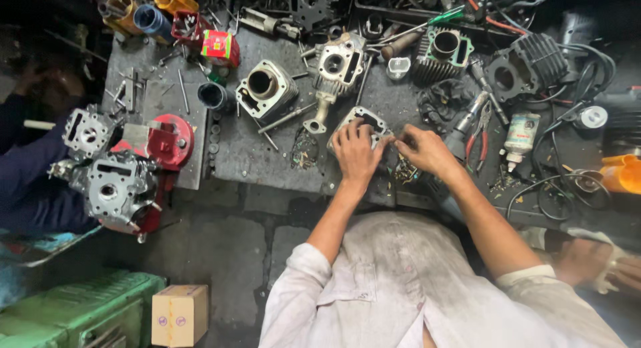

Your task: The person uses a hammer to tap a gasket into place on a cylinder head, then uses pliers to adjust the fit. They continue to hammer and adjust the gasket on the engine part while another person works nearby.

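Left hand (355,151): gripping a metal engine part (364,121) on the tabletop (267,161).
Right hand (427,149): fingers pinched at the part's edge; what they hold is unclear.
Nearby: pliers (479,137), bottle (521,137).

Engine cylinders (266,87) and pliers (477,137) crowd the bench (bare strip at front edge).

Workbench surface: dark, grimy metal, heavily cluttered.

The workbench (254,157) carries an engine cylinder (266,87) at centre, a cylinder head (340,62) beside it to the right, finned cylinders (442,52) far right, red-handled pliers (475,139), a white bottle (519,135), a red box (221,47) far left, loose bolts (305,147) near centre.
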